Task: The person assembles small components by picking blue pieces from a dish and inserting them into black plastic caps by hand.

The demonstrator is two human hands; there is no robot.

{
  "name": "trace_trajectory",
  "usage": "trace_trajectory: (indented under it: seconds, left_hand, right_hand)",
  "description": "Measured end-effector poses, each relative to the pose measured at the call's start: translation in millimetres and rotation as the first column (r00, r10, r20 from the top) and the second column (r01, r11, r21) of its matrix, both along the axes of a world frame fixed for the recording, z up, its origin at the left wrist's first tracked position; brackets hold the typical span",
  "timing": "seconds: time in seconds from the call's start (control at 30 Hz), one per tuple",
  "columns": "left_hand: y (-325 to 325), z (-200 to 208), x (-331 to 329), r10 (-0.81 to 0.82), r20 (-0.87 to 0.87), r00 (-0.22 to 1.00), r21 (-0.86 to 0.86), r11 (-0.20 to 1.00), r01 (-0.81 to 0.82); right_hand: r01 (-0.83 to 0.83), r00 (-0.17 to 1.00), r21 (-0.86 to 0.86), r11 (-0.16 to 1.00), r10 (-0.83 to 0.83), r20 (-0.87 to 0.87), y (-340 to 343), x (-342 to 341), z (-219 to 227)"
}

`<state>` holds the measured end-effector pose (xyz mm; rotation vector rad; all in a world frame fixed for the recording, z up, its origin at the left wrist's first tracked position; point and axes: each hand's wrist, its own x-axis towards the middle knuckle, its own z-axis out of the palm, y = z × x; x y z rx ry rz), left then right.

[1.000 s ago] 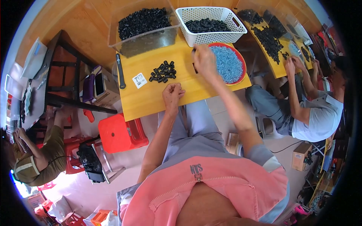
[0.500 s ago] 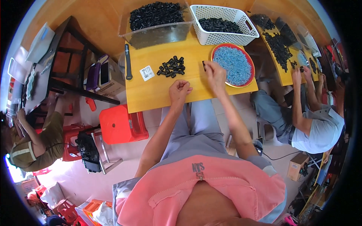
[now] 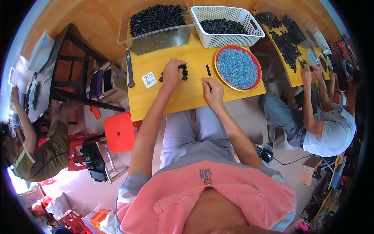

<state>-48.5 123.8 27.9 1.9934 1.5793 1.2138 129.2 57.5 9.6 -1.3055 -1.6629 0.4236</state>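
Note:
My left hand [image 3: 173, 74] reaches over a small pile of short black cylindrical parts [image 3: 184, 73] on the yellow table [image 3: 156, 100]. Its fingers bend down at the pile and mostly hide it; whether they grip a part does not show. Nearer the table's front edge is my right hand [image 3: 214, 93], thumb and fingers drawn together in a pinch. Anything between those fingertips is too small to make out. A short black strip [image 3: 208, 70] lies just beyond it, apart from the fingers. To its right stands a red-and-yellow round dish [image 3: 260, 80] heaped with tiny bluish clear pieces [image 3: 237, 67].
Behind are a clear bin [image 3: 161, 42] and a white perforated basket [image 3: 233, 40], both holding black parts. A white label card [image 3: 149, 80] and a long black tool [image 3: 130, 70] lie leftward. A red stool [image 3: 118, 133] stands left; co-workers sit on both sides.
My left hand has moved forward and left onto the pile. My right hand has drawn back toward me; the black strip that was at its fingertips now lies on the table.

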Motion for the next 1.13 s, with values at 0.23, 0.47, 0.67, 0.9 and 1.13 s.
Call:
trace_trajectory:
  seconds: [0.23, 0.47, 0.67, 0.9, 1.13]
  left_hand:
    - [12.2, 1.8, -0.1, -0.091, -0.237, 0.967, -0.028, 0.996, 0.087]
    - [-1.0, 12.2, 5.8, -0.038, 0.005, 0.999, 0.011, 0.999, 0.038]
    - [-51.1, 7.6, 20.7, 0.064, 0.675, 0.735, -0.258, 0.954, 0.153]
    - [-84.7, -40.7, 37.1, 0.034, 0.738, 0.674, -0.266, 0.932, 0.245]
    - [-89.7, -32.8, 42.5, 0.065, 0.735, 0.675, -0.285, 0.933, 0.220]
  right_hand:
    - [0.027, 1.000, 0.049, 0.998, -0.027, -0.008, -0.1, -0.5, -1.9]
    - [0.024, 1.000, 0.028, 0.999, -0.024, -0.014, 0.7, 0.0, -1.1]
    - [0.021, 0.996, -0.018, 1.000, -0.023, -0.084, -4.4, 24.2, 26.0]
    - [0.287, 0.919, -0.020, 0.958, -0.270, 0.288, 40.1, 94.2, 35.2]
    - [0.225, 0.881, -0.223, 0.948, -0.101, 0.462, 52.8, 104.7, 31.4]
